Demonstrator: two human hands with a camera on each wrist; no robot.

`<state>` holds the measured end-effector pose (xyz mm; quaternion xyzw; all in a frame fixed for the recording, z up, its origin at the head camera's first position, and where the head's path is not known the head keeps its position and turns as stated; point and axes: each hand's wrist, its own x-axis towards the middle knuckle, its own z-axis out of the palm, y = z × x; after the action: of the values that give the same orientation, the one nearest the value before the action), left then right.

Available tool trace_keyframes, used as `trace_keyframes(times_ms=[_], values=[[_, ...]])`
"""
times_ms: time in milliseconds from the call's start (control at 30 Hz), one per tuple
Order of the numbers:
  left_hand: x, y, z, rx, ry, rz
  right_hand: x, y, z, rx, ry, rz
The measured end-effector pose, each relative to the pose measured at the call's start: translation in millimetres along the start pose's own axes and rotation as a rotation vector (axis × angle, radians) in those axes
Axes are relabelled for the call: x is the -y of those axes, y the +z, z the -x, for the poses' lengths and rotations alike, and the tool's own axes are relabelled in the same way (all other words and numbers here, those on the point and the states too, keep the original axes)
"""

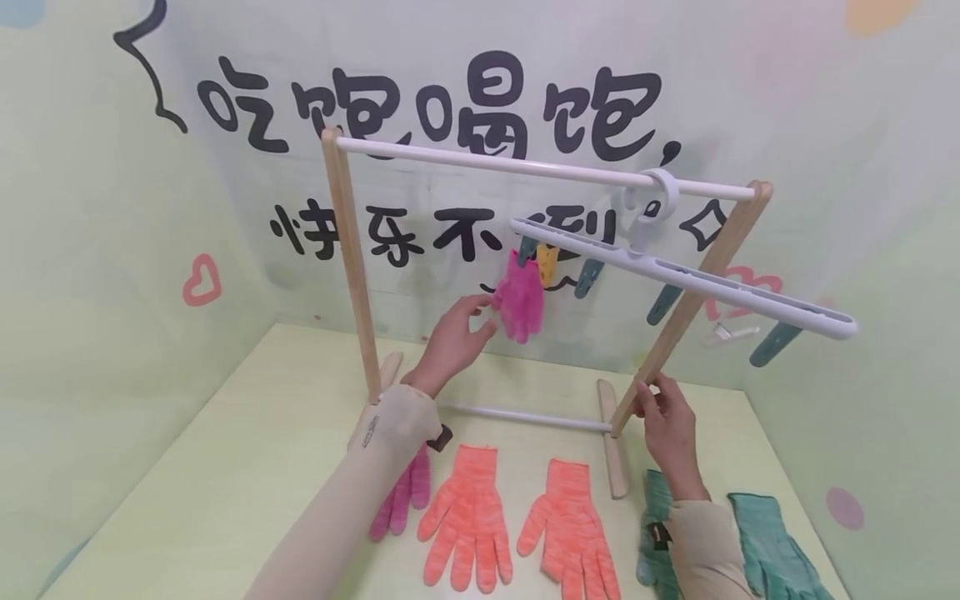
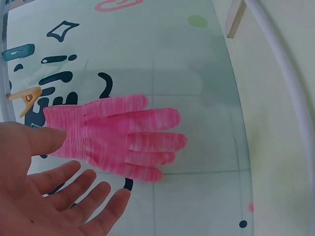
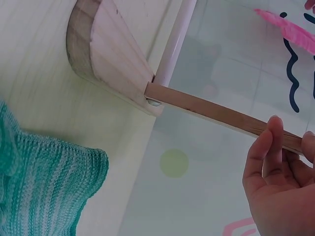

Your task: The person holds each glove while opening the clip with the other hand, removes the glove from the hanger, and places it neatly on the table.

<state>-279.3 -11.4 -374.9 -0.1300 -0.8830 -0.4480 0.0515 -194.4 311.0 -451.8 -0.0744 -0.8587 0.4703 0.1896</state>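
Note:
A pink glove (image 1: 521, 302) hangs fingers-down by its cuff from a clip at the left end of a white clip hanger (image 1: 697, 283). Beside it my left hand (image 1: 454, 340) is spread with parted fingers. In the left wrist view the thumb overlaps the glove's cuff (image 2: 74, 132); whether it touches is unclear. My right hand (image 1: 670, 427) grips the lower part of the rack's right wooden post (image 1: 678, 332) between thumb and fingers. The hanger's hook (image 1: 663, 193) loops over the white top rail (image 1: 517, 165), and the hanger slants toward me.
Several teal clips (image 1: 664, 303) and a yellow clip (image 1: 548, 265) hang from the hanger. On the table lie two orange gloves (image 1: 471, 517), another pink glove (image 1: 405, 496) partly behind my left arm, and two green gloves (image 1: 772, 542). A white lower bar (image 1: 525, 417) joins the rack's feet.

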Motion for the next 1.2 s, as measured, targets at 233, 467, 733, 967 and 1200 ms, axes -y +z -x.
trace_keyframes(times_ms=[233, 467, 733, 967, 1200], values=[[-7.5, 5.8, -22.2, -0.005, -0.016, -0.014, -2, 0, -0.3, 0.001, -0.001, -0.011], [-12.8, 5.7, -40.4, -0.008, -0.032, 0.035, 1, -1, -1.4, 0.004, -0.005, -0.001], [-16.5, 12.4, -56.7, 0.028, -0.069, 0.238, 1, -1, -0.5, 0.011, 0.035, -0.008], [-15.9, 14.2, -49.8, -0.013, -0.146, 0.277, 1, 0, 0.0, 0.019, 0.011, 0.020], [-10.3, 11.4, -34.6, 0.015, -0.113, 0.311, 1, -5, -0.8, 0.036, 0.030, 0.027]])
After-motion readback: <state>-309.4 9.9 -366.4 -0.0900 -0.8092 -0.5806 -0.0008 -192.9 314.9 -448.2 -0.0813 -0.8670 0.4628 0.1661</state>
